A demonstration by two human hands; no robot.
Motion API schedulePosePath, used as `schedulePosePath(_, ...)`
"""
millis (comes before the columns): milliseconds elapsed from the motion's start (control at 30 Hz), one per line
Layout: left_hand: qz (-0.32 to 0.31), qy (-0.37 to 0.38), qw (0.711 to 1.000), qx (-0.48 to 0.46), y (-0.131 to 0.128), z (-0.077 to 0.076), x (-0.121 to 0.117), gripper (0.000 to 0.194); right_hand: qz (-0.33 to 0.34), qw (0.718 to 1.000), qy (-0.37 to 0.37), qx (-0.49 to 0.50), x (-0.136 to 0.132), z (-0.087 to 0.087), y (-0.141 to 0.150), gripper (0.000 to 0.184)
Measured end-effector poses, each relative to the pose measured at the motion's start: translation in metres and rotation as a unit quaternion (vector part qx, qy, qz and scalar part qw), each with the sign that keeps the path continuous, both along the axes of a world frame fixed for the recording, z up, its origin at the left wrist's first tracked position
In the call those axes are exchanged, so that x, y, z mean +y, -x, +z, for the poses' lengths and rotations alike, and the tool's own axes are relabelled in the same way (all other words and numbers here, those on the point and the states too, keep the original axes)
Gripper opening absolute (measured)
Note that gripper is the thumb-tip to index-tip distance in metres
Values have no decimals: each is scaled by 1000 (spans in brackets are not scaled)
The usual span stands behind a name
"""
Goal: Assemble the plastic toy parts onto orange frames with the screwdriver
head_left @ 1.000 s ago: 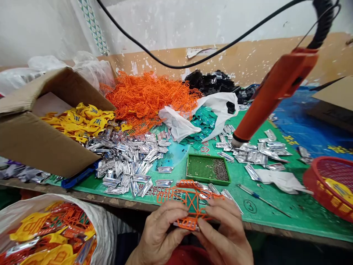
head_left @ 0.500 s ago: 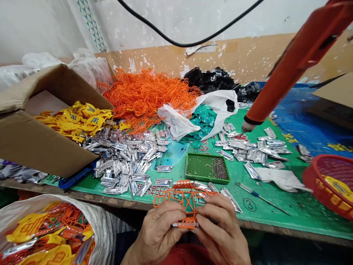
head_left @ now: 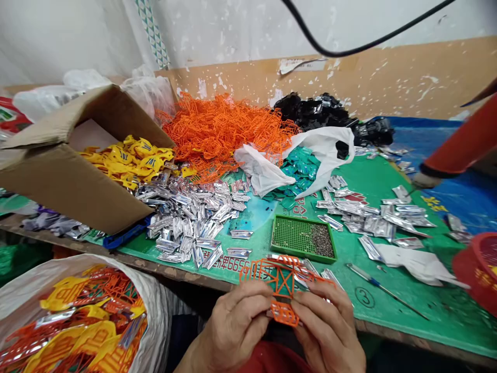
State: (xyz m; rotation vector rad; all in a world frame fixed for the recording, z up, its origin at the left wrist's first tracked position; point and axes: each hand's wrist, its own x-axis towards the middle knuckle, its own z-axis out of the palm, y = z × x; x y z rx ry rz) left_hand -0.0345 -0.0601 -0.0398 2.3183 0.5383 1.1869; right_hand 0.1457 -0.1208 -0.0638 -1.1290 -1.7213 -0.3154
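An orange plastic lattice frame [head_left: 284, 284] is held between both hands at the table's front edge. My left hand [head_left: 237, 322] pinches its near left side, fingers closed. On the right side, my right hand [head_left: 329, 320] grips the same frame with thumb and fingers. A small bent grille of the frame faces me between the fingertips. Just beyond lies a green tray [head_left: 285, 237] with tiny dark screws [head_left: 323, 241] heaped at its right end. Silver foil-like pieces [head_left: 190, 223] are piled to the left, and a screwdriver [head_left: 382, 288] rests to the right.
A tilted cardboard box [head_left: 81, 186] holds yellow parts [head_left: 132, 158]. Orange frames [head_left: 229, 129] and black parts [head_left: 318, 111] are heaped behind. A white sack [head_left: 155, 305] of mixed parts stands lower left. A red-orange power driver [head_left: 462, 145] hangs at right, near a red basket [head_left: 469, 264].
The view has turned left, so the table's contents sit further right. The hanging driver has swung right, away from the middle. The orange frame has tilted slightly in my hands.
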Motion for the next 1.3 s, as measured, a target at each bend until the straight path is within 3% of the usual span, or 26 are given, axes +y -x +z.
schedulePosePath(533,-5,33,998,-45,-1,3,-5,27,16,1000,11,-18,-1,-8,-2,13)
schedulePosePath(667,20,33,999,-31,-3,-1,-8,26,15,1000,13,-7,-2,-8,-1,14)
schedulePosePath(800,58,4,998,24,-1,1,-8,37,-8,1000,14,3,1,-5,2,12)
schedulePosePath(933,45,-50,984,163,7,21,-7,27,10,999,48,22,7,2,8,13)
schedulePosePath(1033,23,6,973,230,10,41,-4,19,75,993,80,49,12,8,8,19)
schedulePosePath(1133,-50,105,965,234,5,52,-1,23,156,976,137,67,14,19,3,21)
schedulePosePath(1300,-67,236,953,176,-3,52,5,23,198,941,261,86,20,34,-8,23)
